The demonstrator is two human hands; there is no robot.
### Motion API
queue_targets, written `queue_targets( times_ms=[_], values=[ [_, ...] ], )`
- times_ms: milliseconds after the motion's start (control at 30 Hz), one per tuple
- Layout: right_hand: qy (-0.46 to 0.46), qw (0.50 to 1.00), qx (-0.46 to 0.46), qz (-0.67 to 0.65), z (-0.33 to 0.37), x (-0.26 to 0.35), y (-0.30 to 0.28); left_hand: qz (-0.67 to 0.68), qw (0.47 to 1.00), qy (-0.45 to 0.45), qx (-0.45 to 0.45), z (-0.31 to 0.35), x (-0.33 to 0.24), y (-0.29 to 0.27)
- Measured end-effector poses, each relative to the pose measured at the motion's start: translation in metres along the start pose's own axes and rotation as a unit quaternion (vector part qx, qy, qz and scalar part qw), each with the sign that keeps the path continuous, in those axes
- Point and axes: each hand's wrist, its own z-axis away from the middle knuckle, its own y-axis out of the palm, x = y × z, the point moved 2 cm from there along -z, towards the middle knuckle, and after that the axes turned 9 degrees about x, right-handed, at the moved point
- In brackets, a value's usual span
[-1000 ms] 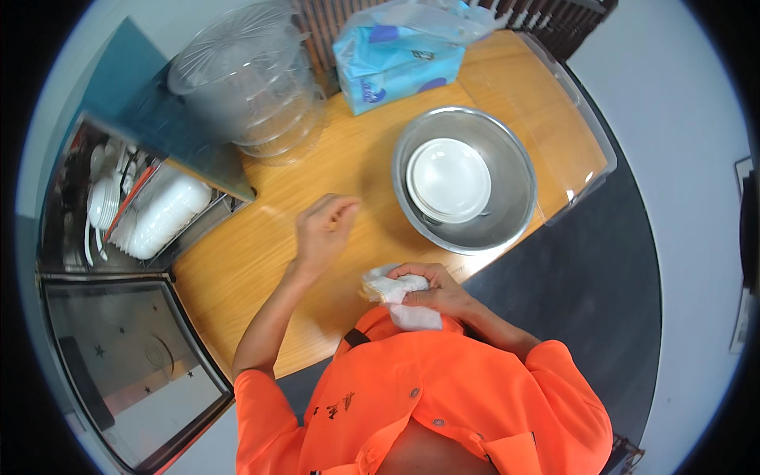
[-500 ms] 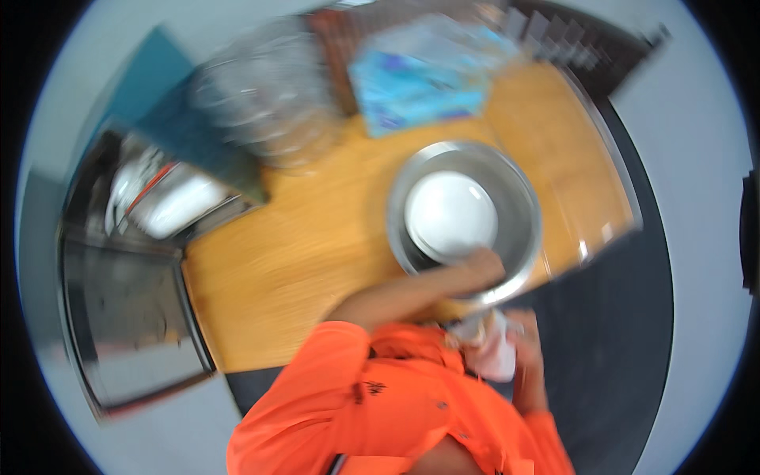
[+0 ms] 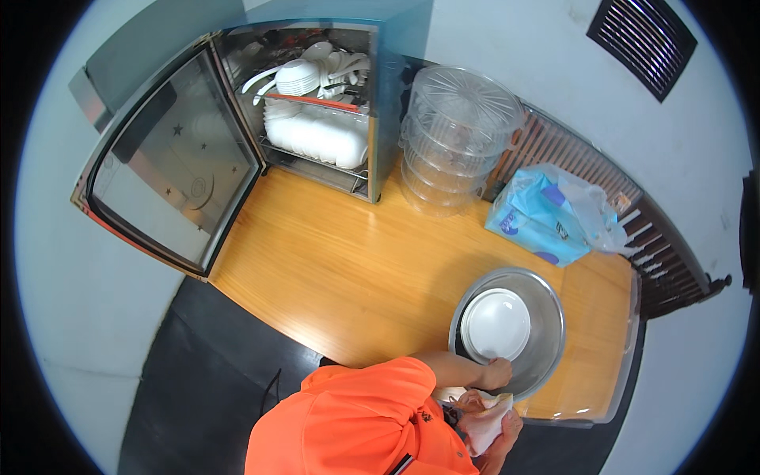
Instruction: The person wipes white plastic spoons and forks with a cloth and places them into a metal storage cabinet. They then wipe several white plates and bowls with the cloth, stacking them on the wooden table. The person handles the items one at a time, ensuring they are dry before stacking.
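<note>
Stacked white plates [image 3: 497,321] lie inside a round steel basin [image 3: 556,342] on the wooden table. My left hand [image 3: 497,374] reaches over the basin's near rim. Its fingers are curled closed at the near edge of the plates; whatever they may grip is hidden. Below the basin, close to my body, my right hand [image 3: 511,429] is closed on a crumpled pale pink cloth [image 3: 483,419]. Part of that cloth hangs just under my left wrist.
An open-doored cabinet [image 3: 388,111] at the far left holds a row of white bowls [image 3: 313,133] and several white spoons [image 3: 348,67]. Clear stacked plastic tiers [image 3: 459,134] stand beside it. A blue tissue package [image 3: 538,218] with a plastic bag lies behind the basin on the table [image 3: 332,261].
My view has swung left and steadied, so the cabinet shows fully and the basin appears lower right. My left hand stays by the plates; my right hand still has the cloth.
</note>
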Motion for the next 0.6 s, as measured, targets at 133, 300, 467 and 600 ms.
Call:
queue_targets(
  times_ms=[133, 300, 467, 600],
  values=[
    [-0.025, 0.999, -0.019, 0.036, 0.003, 0.010, 0.020, 0.006, 0.999, -0.015, 0.041, 0.016, 0.004, -0.015],
    [-0.117, 0.970, -0.208, 0.045, 0.018, -0.024, 0.026, -0.015, 0.996, 0.053, -0.065, 0.038, 0.006, -0.013],
    [0.009, 0.994, -0.086, -0.072, 0.016, 0.010, 0.073, -0.001, 0.961, 0.178, -0.211, 0.044, 0.005, -0.011],
    [0.012, 0.994, -0.082, -0.074, 0.015, 0.009, 0.100, 0.058, 0.954, 0.194, -0.222, 0.079, 0.010, -0.041]
  ],
)
